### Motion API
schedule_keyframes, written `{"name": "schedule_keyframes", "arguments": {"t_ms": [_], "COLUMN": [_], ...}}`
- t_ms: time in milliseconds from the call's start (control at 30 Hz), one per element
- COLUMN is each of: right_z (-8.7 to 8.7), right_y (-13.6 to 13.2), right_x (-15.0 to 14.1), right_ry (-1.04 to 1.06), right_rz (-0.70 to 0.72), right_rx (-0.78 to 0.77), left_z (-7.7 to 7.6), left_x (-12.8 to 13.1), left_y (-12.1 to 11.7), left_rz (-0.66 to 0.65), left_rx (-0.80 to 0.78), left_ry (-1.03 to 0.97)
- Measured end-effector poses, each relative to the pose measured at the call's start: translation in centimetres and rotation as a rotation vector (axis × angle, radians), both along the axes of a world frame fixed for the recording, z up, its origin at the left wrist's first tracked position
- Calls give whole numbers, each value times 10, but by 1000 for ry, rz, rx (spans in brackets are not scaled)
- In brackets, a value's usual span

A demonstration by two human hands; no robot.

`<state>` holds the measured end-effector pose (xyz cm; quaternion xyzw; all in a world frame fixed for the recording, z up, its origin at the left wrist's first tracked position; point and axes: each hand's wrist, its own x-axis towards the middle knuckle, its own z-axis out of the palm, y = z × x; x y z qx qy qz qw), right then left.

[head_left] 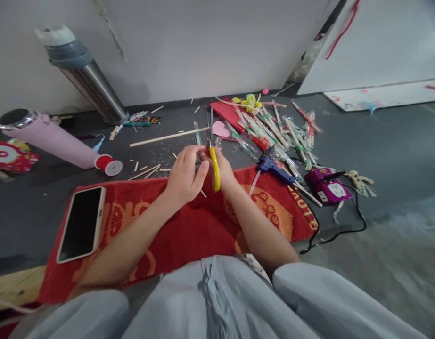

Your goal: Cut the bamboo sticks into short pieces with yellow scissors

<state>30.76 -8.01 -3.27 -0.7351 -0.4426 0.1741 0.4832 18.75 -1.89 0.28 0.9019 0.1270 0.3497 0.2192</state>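
Observation:
Yellow-handled scissors (215,168) are in my right hand (225,168), the fingers closed around the handle and the blades pointing away from me. My left hand (186,173) meets it from the left, fingers curled inward and thumb toward the handle. Whatever the left fingers hold is hidden from above. A short thin stick (203,193) shows just below the left thumb; I cannot tell whether it is held or lies on the red towel (189,240). Beyond the blades lies a longer wooden stick (168,137), with cut stick pieces (146,171) left of my hands.
Wrapped stick bundles (274,132), a pink paper heart (220,129) and a blue glue gun (274,167) lie to the right, near a purple power block (326,186) with its cord. Leftward are a phone (81,223), red spool (109,165), pink tumbler (51,139) and steel thermos (93,82).

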Motion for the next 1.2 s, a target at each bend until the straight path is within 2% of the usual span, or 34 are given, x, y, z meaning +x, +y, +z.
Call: {"name": "schedule_keyframes", "arguments": {"t_ms": [67,133,267,433,700,800,1200], "right_z": [12,21,24,20,22,22,26], "right_y": [-6,-10,-12,-12,-16,-16,-20], "right_x": [1,-1,-7,-11,-11,-12,-10], "right_ry": [17,-41,-204,-277,-256,-228,-287], "right_rz": [6,19,48,78,143,177,174], "right_rx": [-45,-89,-64,-6,47,59,-52], "left_z": [20,33,40,35,27,25,22], "left_x": [-7,-13,-18,-17,-17,-17,-12], "left_y": [-1,3,16,30,38,39,45], "left_rz": [14,112,305,305,279,241,120], "left_rx": [145,254,321,182,63,-28,-404], "left_ry": [40,-3,-24,57,-68,-102,-138]}}
